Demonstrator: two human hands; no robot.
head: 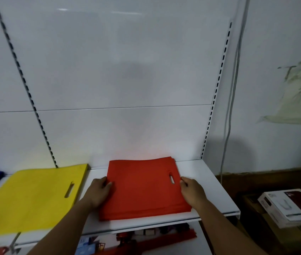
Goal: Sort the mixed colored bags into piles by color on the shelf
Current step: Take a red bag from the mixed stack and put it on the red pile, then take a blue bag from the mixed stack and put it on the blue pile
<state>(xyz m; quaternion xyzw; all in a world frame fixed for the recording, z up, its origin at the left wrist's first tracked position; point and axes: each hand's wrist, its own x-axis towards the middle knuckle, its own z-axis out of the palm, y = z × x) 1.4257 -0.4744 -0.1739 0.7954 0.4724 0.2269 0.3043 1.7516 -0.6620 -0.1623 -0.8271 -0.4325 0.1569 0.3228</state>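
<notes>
A: Well, where's the red pile (144, 186)?
B: Flat on the white shelf (204, 181), near its front edge. A gap parts it from the yellow pile (33, 196), and there's bare shelf to its right.
A: Hands?
B: Left hand (98, 192) and right hand (192, 192) grip its side edges.

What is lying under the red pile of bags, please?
Only the white shelf shows beneath the red pile; its stacked edges all look red. Whatever lies between the layers is covered.
</notes>
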